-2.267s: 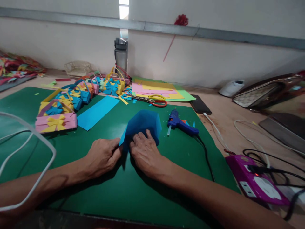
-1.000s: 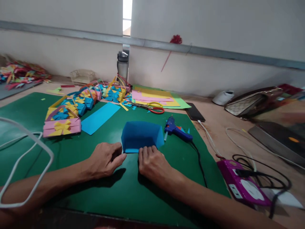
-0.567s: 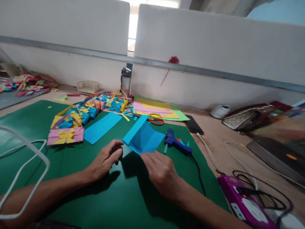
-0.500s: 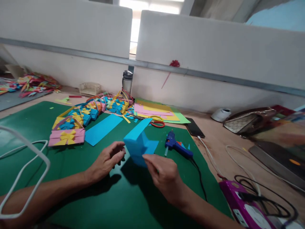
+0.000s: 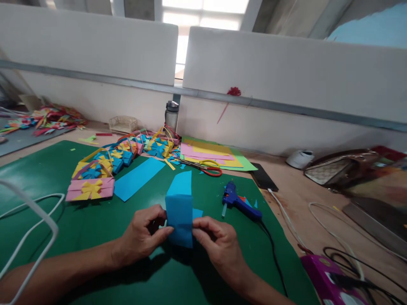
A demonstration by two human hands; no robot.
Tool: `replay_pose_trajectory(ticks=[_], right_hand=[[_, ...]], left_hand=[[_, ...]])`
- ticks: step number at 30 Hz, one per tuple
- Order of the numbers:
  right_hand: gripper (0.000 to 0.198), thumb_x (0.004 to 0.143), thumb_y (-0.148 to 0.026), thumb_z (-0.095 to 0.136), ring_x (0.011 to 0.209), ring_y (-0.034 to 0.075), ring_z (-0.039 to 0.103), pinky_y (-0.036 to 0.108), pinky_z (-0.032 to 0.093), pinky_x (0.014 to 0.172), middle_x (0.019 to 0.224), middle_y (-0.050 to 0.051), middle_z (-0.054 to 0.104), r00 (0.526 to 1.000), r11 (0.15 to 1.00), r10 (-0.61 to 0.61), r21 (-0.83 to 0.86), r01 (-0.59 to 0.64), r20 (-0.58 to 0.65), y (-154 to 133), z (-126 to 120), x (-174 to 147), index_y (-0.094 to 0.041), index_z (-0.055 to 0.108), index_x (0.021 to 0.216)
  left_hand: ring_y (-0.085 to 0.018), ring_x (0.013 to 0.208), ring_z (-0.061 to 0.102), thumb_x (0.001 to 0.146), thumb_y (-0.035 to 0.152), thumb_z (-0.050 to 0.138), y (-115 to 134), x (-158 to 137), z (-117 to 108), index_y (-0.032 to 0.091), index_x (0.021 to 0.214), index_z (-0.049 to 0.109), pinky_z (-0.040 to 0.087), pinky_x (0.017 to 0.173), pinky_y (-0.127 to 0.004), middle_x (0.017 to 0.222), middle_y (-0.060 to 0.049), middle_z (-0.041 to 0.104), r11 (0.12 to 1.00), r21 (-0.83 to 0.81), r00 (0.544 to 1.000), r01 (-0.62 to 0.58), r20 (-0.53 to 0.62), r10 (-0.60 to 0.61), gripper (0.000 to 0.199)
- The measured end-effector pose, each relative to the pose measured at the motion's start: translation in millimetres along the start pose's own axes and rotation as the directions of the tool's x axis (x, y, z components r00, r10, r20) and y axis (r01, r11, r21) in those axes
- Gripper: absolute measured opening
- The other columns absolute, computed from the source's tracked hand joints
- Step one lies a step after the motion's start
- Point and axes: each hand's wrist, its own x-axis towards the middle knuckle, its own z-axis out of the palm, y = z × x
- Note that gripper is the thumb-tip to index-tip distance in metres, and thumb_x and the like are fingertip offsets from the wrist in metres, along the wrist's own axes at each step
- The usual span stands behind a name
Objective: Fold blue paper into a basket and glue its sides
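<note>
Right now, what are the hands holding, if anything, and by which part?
A folded blue paper piece: the left hand grips its left edge and the right hand its right edge, below the upper fold.

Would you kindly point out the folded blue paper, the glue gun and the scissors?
Folded blue paper [image 5: 179,212], head view: its front panel.
Glue gun [image 5: 241,204], head view: its upper handle.
Scissors [image 5: 201,166], head view: where blades meet handles.

Grey btl [image 5: 172,117] stands nr wall [image 5: 251,133], handbag [image 5: 332,168] far rt.

Bare hands [image 5: 143,231], bare forearms [image 5: 76,260]
</note>
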Motion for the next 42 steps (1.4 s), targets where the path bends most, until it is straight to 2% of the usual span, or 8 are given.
replay_pose_trajectory(ticks=[7,15,23,28,32,35,42], right_hand=[[0.012,0.08,-0.019,0.054,0.058,0.013,0.064,0.02,0.049,0.058,0.066,0.0,0.069,0.963,0.954,-0.265,-0.157,0.256,-0.04,9,2,-4,-0.021,0.065,0.076],[0.011,0.083,-0.014,0.052,0.06,0.011,0.064,0.019,0.049,0.061,0.068,-0.001,0.068,0.915,0.898,-0.404,-0.199,0.391,-0.025,16,4,-5,-0.02,0.062,0.082],[0.01,0.082,-0.011,0.052,0.059,0.012,0.061,0.021,0.047,0.059,0.068,0.0,0.065,0.924,0.907,-0.383,-0.191,0.375,-0.007,13,5,-6,-0.019,0.059,0.081],[0.011,0.082,-0.01,0.05,0.06,0.012,0.058,0.022,0.045,0.058,0.067,0.001,0.062,0.918,0.899,-0.396,-0.199,0.389,0.009,19,8,-7,-0.018,0.056,0.076],[0.015,0.084,-0.013,0.049,0.057,0.012,0.053,0.023,0.043,0.055,0.063,0.001,0.059,0.934,0.91,-0.353,-0.214,0.355,0.045,24,11,-10,-0.018,0.056,0.071],[0.015,0.085,-0.014,0.048,0.057,0.012,0.052,0.023,0.042,0.055,0.063,0.001,0.058,0.94,0.919,-0.338,-0.198,0.342,0.056,25,12,-11,-0.017,0.057,0.073],[0.015,0.086,-0.013,0.047,0.059,0.012,0.052,0.023,0.042,0.056,0.066,0.0,0.058,0.931,0.906,-0.356,-0.211,0.366,0.083,24,14,-11,-0.017,0.058,0.077]], left_hand=[[-0.01,0.055,0.046,0.083,0.025,0.054,1,2,-2,0.017,0.08,0.054,0.038,0.052,-0.02,0.063,0.001,0.053,0.983,0.107,0.988,-0.148,-0.037,0.153,0.009],[-0.009,0.056,0.045,0.083,0.017,0.056,-2,3,-3,0.017,0.08,0.051,0.036,0.052,-0.019,0.063,0.003,0.051,0.944,0.172,0.952,-0.281,-0.074,0.297,0.005],[-0.01,0.057,0.046,0.083,0.016,0.055,-5,1,-2,0.017,0.082,0.052,0.037,0.053,-0.02,0.065,0.001,0.053,0.943,0.199,0.96,-0.267,-0.036,0.279,0.003],[-0.011,0.059,0.049,0.084,0.014,0.054,-3,0,-2,0.017,0.091,0.052,0.039,0.055,-0.02,0.068,0.001,0.055,0.911,0.25,0.935,-0.329,-0.047,0.35,0.008],[-0.012,0.065,0.053,0.084,0.012,0.054,-3,-2,-5,0.015,0.097,0.052,0.042,0.059,-0.021,0.074,-0.002,0.058,0.895,0.248,0.923,-0.37,-0.011,0.384,0.014],[-0.013,0.065,0.052,0.084,0.012,0.054,-3,-3,-5,0.014,0.095,0.052,0.041,0.059,-0.022,0.075,-0.003,0.059,0.893,0.25,0.925,-0.375,0.033,0.379,0.012],[-0.012,0.06,0.048,0.086,0.013,0.051,1,-3,-4,0.015,0.088,0.053,0.038,0.054,-0.022,0.07,-0.002,0.055,0.875,0.299,0.92,-0.381,0.029,0.391,0.003]])
